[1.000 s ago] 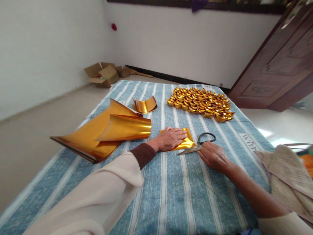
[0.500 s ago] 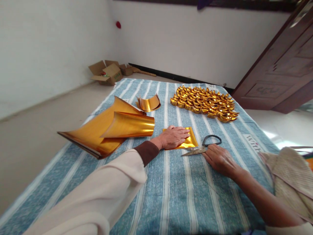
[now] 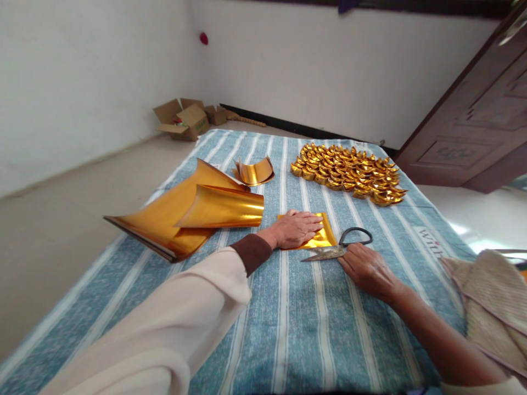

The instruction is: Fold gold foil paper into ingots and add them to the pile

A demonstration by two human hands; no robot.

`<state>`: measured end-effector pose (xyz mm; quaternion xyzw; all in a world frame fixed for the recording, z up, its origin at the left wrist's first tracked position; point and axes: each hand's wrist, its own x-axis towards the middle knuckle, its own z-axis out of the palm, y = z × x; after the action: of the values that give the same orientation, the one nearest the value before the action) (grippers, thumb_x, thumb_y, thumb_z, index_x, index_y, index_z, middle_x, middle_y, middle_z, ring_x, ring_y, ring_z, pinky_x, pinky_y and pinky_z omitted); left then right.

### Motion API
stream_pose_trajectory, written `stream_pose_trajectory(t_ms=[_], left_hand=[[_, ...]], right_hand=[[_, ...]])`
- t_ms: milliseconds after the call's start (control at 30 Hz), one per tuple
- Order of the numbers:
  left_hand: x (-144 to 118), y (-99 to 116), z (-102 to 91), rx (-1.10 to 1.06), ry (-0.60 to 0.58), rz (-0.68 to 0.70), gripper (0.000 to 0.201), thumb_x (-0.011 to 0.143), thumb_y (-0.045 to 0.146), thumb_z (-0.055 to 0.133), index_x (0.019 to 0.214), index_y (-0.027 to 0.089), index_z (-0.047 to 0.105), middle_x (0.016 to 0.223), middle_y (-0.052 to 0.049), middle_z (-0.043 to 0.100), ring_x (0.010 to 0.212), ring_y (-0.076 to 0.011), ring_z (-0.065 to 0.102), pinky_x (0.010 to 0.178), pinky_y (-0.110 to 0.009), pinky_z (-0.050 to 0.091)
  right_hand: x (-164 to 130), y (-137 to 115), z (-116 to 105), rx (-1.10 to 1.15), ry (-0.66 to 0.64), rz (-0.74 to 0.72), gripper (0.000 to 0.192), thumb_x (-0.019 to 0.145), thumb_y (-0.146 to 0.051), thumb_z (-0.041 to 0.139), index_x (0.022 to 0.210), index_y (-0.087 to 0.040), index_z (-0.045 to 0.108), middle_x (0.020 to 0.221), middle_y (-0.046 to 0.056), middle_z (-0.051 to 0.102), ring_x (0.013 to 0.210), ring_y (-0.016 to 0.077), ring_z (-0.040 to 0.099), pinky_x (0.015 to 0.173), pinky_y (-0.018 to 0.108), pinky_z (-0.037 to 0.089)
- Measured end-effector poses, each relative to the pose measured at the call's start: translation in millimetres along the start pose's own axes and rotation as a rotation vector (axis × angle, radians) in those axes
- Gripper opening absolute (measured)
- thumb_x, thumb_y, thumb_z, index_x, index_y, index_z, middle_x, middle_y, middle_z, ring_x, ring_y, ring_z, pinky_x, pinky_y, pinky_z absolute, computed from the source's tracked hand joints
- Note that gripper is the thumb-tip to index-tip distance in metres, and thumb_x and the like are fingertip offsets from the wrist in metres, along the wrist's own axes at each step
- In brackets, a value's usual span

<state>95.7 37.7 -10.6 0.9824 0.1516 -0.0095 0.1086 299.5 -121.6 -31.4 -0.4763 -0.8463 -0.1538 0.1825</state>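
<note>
My left hand (image 3: 297, 229) lies flat, fingers stretched out, on a folded piece of shiny gold foil paper (image 3: 327, 235) and partly covers it. In my right hand (image 3: 369, 272) is a pair of scissors (image 3: 325, 254) with black loop handles and worn, rusty-looking blades. The fingers wrap round the lower handle, while the upper loop stands free. The blades are apart and point left at the paper's near edge, the upper one reaching that edge. I cannot tell whether it is inside the fold.
Large curled gold sheets (image 3: 222, 207) lie left, with a smaller curled stack (image 3: 255, 171) behind. Several rows of folded gold ingot shapes (image 3: 348, 171) stand at the back right. A striped blue cloth (image 3: 263, 329) covers the table. Cardboard boxes (image 3: 191, 122) sit on the floor beyond.
The scissors and my right hand have shifted slightly left along the gold paper's near edge. My left hand stays on the paper. The whole view has shifted a little.
</note>
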Motion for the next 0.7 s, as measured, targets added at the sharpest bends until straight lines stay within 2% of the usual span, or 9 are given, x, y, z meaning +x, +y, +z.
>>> stream_pose_trajectory(t_ms=[333, 700], left_hand=[[-0.3, 2.0, -3.8, 0.029, -0.005, 0.016, 0.046, 0.099, 0.035, 0.025, 0.14, 0.028, 0.045, 0.154, -0.001, 0.037, 0.138, -0.0215, 0.033, 0.1, -0.041, 0.027], [0.5, 3.4, -2.1, 0.017, -0.022, -0.019, 0.046, 0.1, 0.036, 0.026, 0.142, 0.027, 0.043, 0.154, -0.001, 0.036, 0.139, -0.0214, 0.032, 0.101, -0.042, 0.025]], right_hand=[[12.4, -5.8, 9.2, -0.018, -0.029, 0.015, 0.033, 0.097, -0.016, 0.043, 0.066, -0.019, 0.054, 0.067, 0.004, 0.051, 0.067, 0.0183, 0.046, 0.063, 0.032, 0.03], [4.9, -14.8, 2.4, -0.015, 0.003, 0.018, 0.034, 0.096, -0.013, 0.043, 0.064, -0.019, 0.054, 0.064, 0.003, 0.049, 0.064, 0.0182, 0.043, 0.062, 0.032, 0.029]])
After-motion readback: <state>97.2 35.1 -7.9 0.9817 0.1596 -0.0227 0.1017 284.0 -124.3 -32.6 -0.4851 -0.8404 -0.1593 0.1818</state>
